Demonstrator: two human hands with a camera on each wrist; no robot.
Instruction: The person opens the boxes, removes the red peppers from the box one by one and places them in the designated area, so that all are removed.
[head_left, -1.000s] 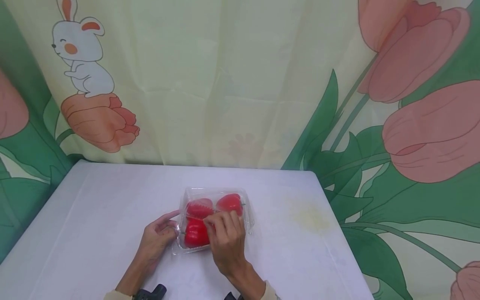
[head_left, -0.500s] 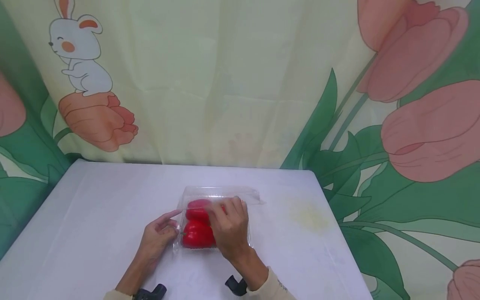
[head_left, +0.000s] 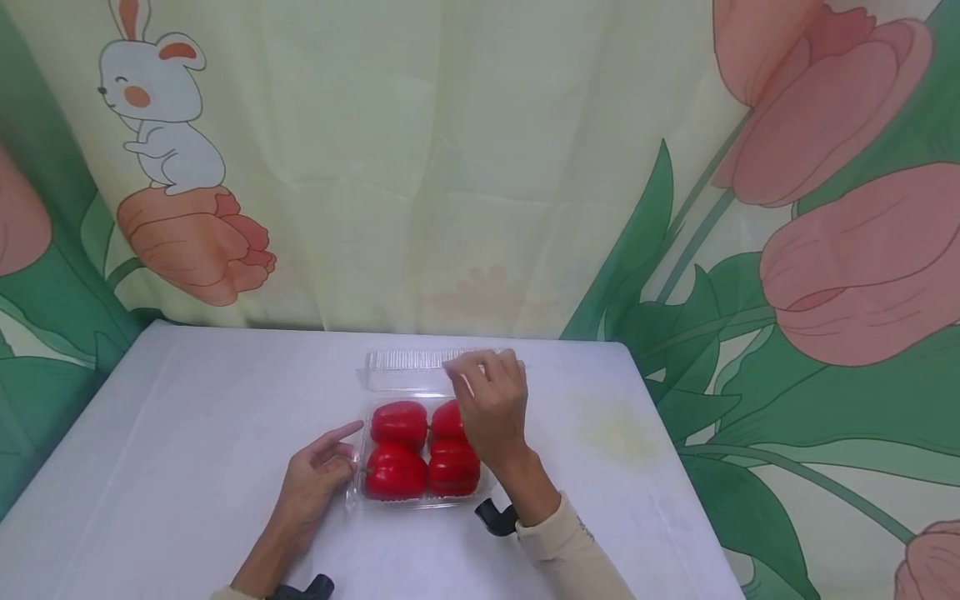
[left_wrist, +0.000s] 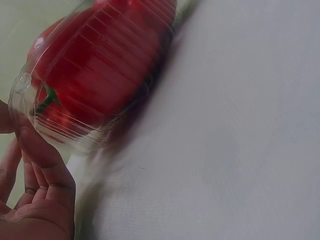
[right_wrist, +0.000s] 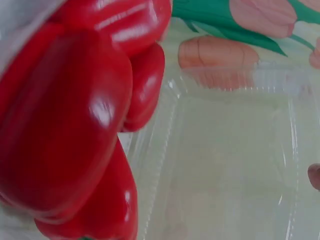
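Note:
A clear plastic clamshell box sits on the table with several red bell peppers in it. Its lid is swung up and back on the far side. At the box's near left corner my left hand pinches the rim; in the left wrist view thumb and fingers meet on the clear edge beside a pepper with a green stem. My right hand pinches the lid's edge and covers part of the far right pepper. In the right wrist view only a fingertip shows against the lid.
The box stands on a white-covered table with a faint yellow stain on its right. Behind the table hangs a curtain printed with tulips and a rabbit.
My right hand has moved away from me and slightly right, lifting the lid off the peppers and tipping it back. My left hand has stayed at the box's left corner.

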